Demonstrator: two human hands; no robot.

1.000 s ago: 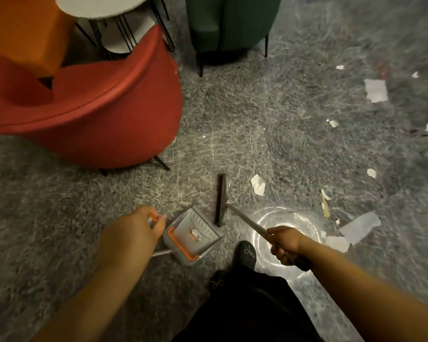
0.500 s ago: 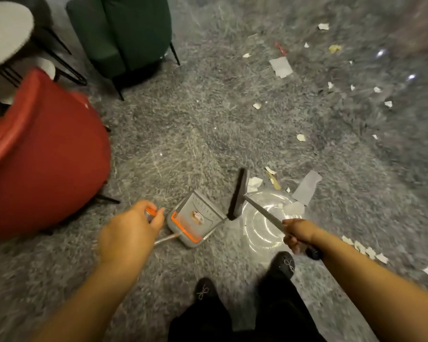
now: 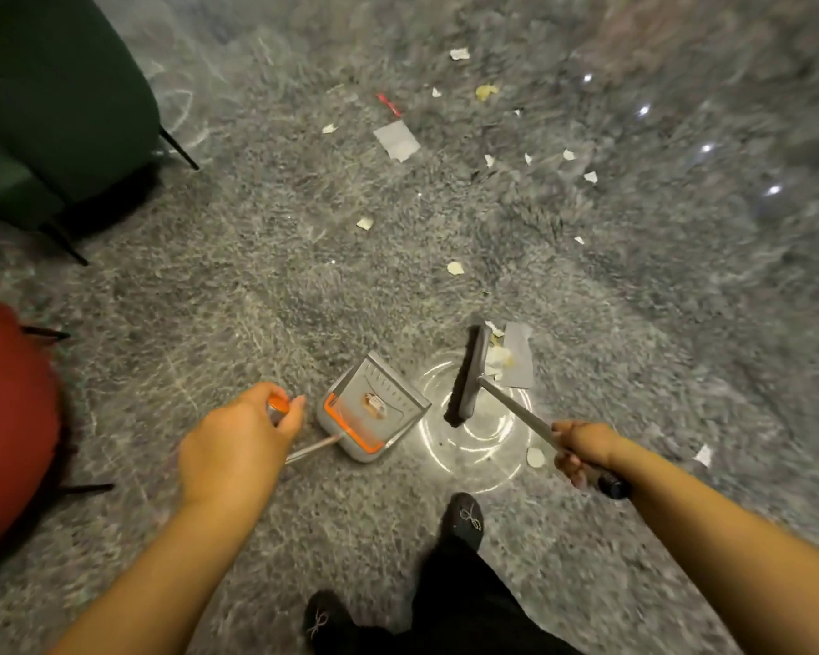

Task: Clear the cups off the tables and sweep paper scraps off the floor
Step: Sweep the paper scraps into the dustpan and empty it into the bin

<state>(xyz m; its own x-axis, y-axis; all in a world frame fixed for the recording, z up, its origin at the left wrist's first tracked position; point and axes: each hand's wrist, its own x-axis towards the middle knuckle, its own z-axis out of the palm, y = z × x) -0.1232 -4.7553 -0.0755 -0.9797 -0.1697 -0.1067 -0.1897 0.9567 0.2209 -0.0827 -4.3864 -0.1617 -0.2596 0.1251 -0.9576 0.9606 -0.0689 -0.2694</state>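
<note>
I am swinging my view rightward: the red chair (image 3: 6,427) is sliding to the left edge and more scattered scraps (image 3: 455,268) are coming into sight. My right hand (image 3: 582,449) is carrying the broom head (image 3: 469,375) further from the dustpan (image 3: 372,408), now pressing against the pale paper pieces (image 3: 516,356) that lay beyond it.

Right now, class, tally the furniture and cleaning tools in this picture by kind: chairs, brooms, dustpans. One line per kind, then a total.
Chairs: 2, a green chair and a red chair
Brooms: 1, the broom held by the right hand
Dustpans: 1, the dustpan held by the left hand
Total: 4
</note>
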